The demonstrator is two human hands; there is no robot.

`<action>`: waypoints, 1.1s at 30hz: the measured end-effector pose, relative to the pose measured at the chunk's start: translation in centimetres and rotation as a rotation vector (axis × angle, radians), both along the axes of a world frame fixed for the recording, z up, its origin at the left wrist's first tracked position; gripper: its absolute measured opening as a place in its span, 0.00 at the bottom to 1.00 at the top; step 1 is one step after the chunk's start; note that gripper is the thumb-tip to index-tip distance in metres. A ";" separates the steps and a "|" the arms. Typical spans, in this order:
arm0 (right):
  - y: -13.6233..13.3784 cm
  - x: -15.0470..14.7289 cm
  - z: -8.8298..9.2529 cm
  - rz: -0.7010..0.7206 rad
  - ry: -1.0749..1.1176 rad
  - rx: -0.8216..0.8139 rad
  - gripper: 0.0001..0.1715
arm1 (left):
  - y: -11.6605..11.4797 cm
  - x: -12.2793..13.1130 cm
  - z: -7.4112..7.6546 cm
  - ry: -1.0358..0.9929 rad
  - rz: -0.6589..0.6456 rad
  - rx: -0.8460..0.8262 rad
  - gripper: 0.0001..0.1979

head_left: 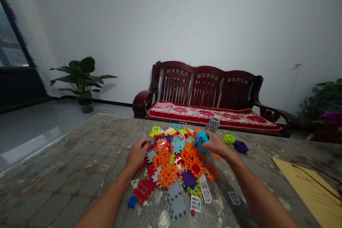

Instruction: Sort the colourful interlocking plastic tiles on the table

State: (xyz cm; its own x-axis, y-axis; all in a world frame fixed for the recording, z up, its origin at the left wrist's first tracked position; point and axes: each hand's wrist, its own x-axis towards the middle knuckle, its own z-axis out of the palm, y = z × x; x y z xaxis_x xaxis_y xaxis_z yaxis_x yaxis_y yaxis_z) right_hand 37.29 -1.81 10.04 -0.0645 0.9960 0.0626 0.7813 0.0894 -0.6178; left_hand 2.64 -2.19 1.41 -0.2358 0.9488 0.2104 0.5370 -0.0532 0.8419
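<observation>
A heap of interlocking plastic building pieces (167,174) in orange, red, grey, blue and green lies in the middle of the table. My right hand (216,144) is closed round a stack of light blue interlocking pieces (202,139) at the heap's right side. My left hand (139,153) rests at the heap's left edge, its fingers loosely bent and apart, with nothing visible held. Just beyond my right hand stands a grey stack of pieces (213,124). To its right lie a lime green bundle (229,139) and a dark purple bundle (241,146).
White window-shaped pieces (234,198) and a small blue piece (132,201) lie near the heap's front. A yellow board (307,188) with a dark cable over it is at the right. Behind the patterned tabletop (66,171) stands a wooden bench (205,82).
</observation>
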 end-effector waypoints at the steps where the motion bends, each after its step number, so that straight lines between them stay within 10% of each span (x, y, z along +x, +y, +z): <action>1: 0.1 -1.4 0.2 0.048 0.039 0.023 0.17 | -0.1 0.0 0.1 0.002 0.000 -0.002 0.13; 10: 1.9 -8.7 -0.9 0.173 0.264 -0.015 0.22 | -0.2 0.2 0.1 0.007 -0.009 0.029 0.16; 27: 0.8 -3.4 -4.3 -0.139 0.151 0.185 0.15 | -0.3 0.4 -0.3 0.046 -0.039 0.132 0.15; 33: 0.5 -2.4 -5.6 -0.201 0.029 0.211 0.35 | -0.2 0.4 -0.4 0.082 -0.058 0.109 0.16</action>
